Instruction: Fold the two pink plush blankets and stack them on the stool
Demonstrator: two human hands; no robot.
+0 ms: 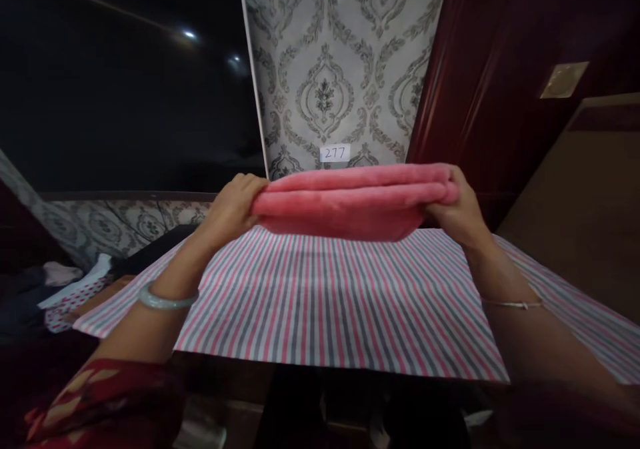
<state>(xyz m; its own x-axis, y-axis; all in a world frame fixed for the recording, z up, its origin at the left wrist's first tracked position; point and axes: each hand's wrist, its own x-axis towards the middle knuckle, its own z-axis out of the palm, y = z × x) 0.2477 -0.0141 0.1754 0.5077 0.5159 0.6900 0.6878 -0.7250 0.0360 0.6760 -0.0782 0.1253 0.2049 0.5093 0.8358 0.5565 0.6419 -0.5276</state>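
Observation:
A folded pink towel-like cloth (345,202) hangs in the air above the table, stretched level between my two hands. My left hand (237,202) grips its left end, fingers wrapped over the top. At the opposite end, my right hand (463,212) is closed on the folded layers, its fingers partly hidden by the cloth. Thick folds run along the top, and a darker layer droops below them. Beneath lies a striped tablecloth (340,302) in pink, grey and white.
Behind the table is a patterned wall (325,55) bearing a paper label (335,153) marked 277. A large black screen (125,89) fills the left. To the right stand dark red panelling (480,69) and a brown board (585,215). Folded items (75,295) lie at lower left.

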